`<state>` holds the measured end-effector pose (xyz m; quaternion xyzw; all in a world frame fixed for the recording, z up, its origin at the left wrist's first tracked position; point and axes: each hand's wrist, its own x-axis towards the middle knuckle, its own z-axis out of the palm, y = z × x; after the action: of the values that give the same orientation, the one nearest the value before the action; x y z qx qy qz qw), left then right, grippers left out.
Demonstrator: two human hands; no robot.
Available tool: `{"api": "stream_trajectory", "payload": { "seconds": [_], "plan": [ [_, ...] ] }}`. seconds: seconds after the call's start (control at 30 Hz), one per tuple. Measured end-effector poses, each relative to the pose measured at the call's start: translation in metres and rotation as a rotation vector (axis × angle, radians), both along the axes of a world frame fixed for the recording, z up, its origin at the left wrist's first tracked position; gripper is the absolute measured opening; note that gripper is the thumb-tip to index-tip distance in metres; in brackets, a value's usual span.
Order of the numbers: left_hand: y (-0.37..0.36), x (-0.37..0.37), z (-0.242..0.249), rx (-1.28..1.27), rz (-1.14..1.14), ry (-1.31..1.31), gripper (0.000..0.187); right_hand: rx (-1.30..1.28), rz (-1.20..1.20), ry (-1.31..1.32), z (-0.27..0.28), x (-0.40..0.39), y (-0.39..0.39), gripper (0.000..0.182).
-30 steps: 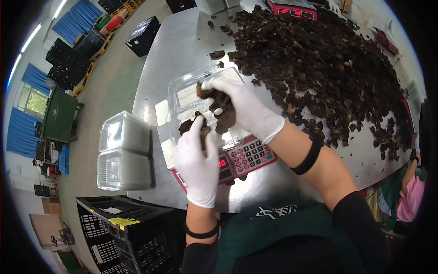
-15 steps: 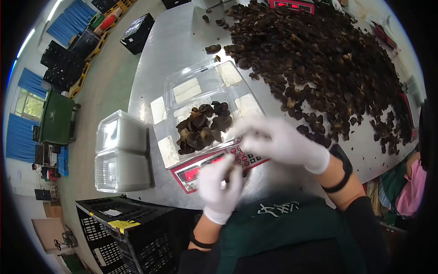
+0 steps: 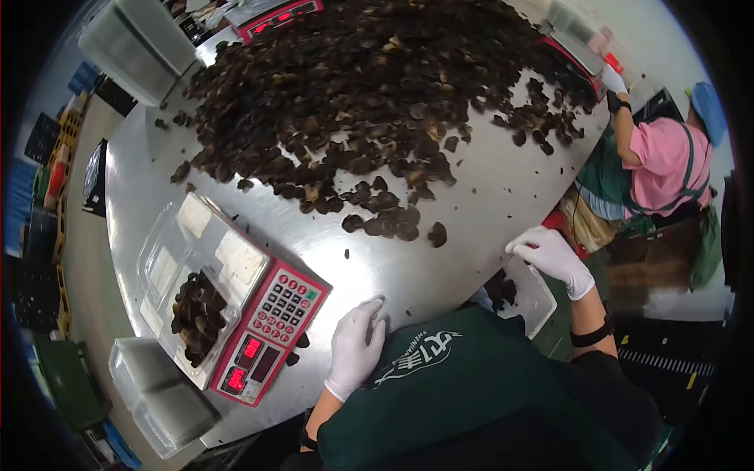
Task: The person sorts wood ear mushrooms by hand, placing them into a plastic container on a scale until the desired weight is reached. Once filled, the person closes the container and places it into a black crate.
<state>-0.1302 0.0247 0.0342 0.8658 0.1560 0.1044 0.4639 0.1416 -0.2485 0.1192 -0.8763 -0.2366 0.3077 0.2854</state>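
My left hand (image 3: pixel 356 345), in a white glove, rests at the table's near edge, loosely bent, fingers apart and nothing visible in it. My right hand (image 3: pixel 550 257), also gloved, is open above a white bin (image 3: pixel 540 308) holding dark pieces (image 3: pixel 500 290). To the left, a red scale (image 3: pixel 267 330) with lit digits carries an open clear plastic box (image 3: pixel 161 271) with dark fungus-like pieces (image 3: pixel 198 314) inside. A few pieces (image 3: pixel 292 358) lie beside the scale. A large heap of the same pieces (image 3: pixel 338 102) spreads over the metal table (image 3: pixel 345 275).
Stacked clear boxes (image 3: pixel 161 396) stand left of the scale, with another stack (image 3: pixel 135 51) at the far left. Another red scale (image 3: pixel 279 20) is behind the heap. A person in pink (image 3: pixel 664 161) works at a scale (image 3: pixel 577 67) on the right.
The view has swung right, so the scale and box appear further left. My hands have moved away from the scale; my right hand is now over the bin. The person at right is in fuller view.
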Motion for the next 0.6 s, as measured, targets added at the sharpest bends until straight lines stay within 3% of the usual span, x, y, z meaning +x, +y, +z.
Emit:
{"api": "stream_trajectory", "payload": {
  "seconds": [0.03, 0.07, 0.13, 0.2, 0.3, 0.4, 0.47, 0.5, 0.53, 0.6],
  "plan": [
    [-0.003, 0.004, -0.002, 0.058, -0.005, -0.051, 0.036, -0.062, 0.018, -0.180, -0.002, 0.001, -0.006, 0.032],
    [-0.005, 0.008, -0.002, 0.067, -0.013, -0.040, 0.036, -0.054, 0.010, -0.168, -0.007, -0.002, -0.001, 0.032],
    [-0.008, 0.017, -0.002, 0.129, 0.039, -0.035, 0.033, 0.198, 0.036, -0.495, -0.022, -0.010, 0.035, 0.055],
    [-0.009, 0.021, -0.013, 0.175, 0.072, -0.086, 0.031, 0.307, 0.199, -0.523, -0.041, -0.018, 0.077, 0.070],
    [-0.009, 0.022, -0.025, 0.209, 0.111, -0.152, 0.030, 0.364, 0.312, -0.534, -0.063, -0.033, 0.138, 0.073],
    [-0.010, 0.022, -0.026, 0.206, 0.131, -0.176, 0.030, 0.427, 0.364, -0.615, -0.073, -0.027, 0.171, 0.064],
    [-0.010, 0.021, -0.026, 0.203, 0.133, -0.170, 0.030, 0.519, 0.243, -0.699, -0.078, -0.014, 0.182, 0.048],
    [-0.011, 0.021, -0.025, 0.195, 0.138, -0.161, 0.030, 0.526, 0.178, -0.744, -0.074, -0.006, 0.190, 0.029],
    [-0.011, 0.023, -0.025, 0.186, 0.140, -0.158, 0.031, 0.525, 0.173, -0.744, -0.078, 0.004, 0.197, 0.029],
    [-0.011, 0.024, -0.026, 0.192, 0.135, -0.165, 0.031, 0.291, 0.343, -0.735, -0.092, 0.018, 0.207, 0.016]
  ]
}}
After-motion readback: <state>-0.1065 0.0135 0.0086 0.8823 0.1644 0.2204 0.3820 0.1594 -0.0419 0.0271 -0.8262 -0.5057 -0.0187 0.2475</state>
